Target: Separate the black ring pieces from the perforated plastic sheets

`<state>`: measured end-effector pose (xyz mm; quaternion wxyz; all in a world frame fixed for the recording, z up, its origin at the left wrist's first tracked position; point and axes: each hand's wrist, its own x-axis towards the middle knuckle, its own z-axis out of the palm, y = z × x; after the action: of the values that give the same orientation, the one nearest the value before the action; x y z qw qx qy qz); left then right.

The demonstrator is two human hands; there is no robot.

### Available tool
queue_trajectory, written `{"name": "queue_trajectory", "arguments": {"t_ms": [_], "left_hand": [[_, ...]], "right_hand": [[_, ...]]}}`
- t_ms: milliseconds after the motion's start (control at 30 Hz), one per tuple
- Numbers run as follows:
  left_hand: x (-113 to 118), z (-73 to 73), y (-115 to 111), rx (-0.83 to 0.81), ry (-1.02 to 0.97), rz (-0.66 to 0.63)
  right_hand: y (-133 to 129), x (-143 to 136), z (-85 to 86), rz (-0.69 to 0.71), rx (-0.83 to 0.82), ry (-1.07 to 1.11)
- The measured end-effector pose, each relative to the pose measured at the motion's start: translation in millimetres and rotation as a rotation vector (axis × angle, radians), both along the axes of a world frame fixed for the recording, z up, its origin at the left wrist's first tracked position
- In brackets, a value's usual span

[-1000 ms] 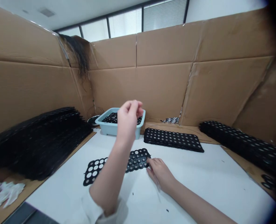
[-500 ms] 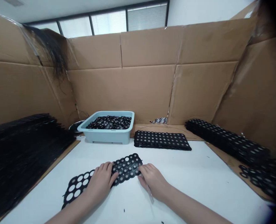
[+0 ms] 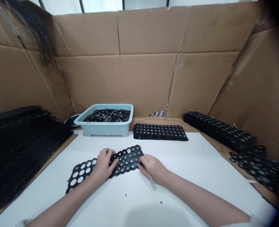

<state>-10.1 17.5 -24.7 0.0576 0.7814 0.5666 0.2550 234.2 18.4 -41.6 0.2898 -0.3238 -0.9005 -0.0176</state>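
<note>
A black perforated sheet (image 3: 127,163) with rows of round holes lies on the white tabletop. Its left part has open holes showing white, while many holes on the right look filled with small grey-centred discs. My left hand (image 3: 105,164) grips the sheet near its middle, fingers over the far edge and thumb on top. At the sheet's right end, my right hand (image 3: 155,169) is closed around a thin, clear, stick-like tool (image 3: 151,182), whose rear end sticks out below the palm. The fingertips touch the sheet's edge; the tool's front end is hidden by them.
A light-blue tub (image 3: 106,128) of black discs stands at the back left. Behind the hands lies a stack of perforated sheets (image 3: 160,132); a longer stack (image 3: 219,130) runs along the right. Black strips (image 3: 23,151) are piled at left. Cardboard walls (image 3: 149,75) surround the table.
The view has tilted down, so everything sits higher in the picture. Both hands keep nearly the same places on the sheet, with the right fingers shifted slightly at its end.
</note>
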Motion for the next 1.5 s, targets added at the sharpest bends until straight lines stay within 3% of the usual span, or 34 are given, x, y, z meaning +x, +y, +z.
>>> {"name": "queue_trajectory", "arguments": {"t_ms": [267, 567, 967, 1167, 1367, 1500], "left_hand": [[8.0, 9.8, 23.8, -0.278, -0.288, 0.129], [6.8, 1.6, 29.0, -0.292, -0.428, 0.041], [3.7, 11.4, 24.7, -0.376, -0.639, -0.027], [6.5, 22.0, 21.7, -0.419, -0.526, -0.092], [-5.3, 25.8, 24.6, -0.471, -0.425, -0.199], [-10.0, 26.8, 22.4, -0.448, -0.38, -0.183]], "right_hand": [[0.2, 0.8, -1.7, -0.003, -0.019, 0.004], [-0.3, 0.7, 0.9, -0.005, -0.016, -0.041], [-1.9, 0.4, 5.2, 0.021, -0.072, -0.024], [-3.4, -0.6, 6.7, 0.02, -0.078, -0.056], [-5.1, -1.8, 6.8, 0.002, -0.067, -0.092], [-5.3, -2.0, 7.6, -0.005, -0.083, -0.094]]}}
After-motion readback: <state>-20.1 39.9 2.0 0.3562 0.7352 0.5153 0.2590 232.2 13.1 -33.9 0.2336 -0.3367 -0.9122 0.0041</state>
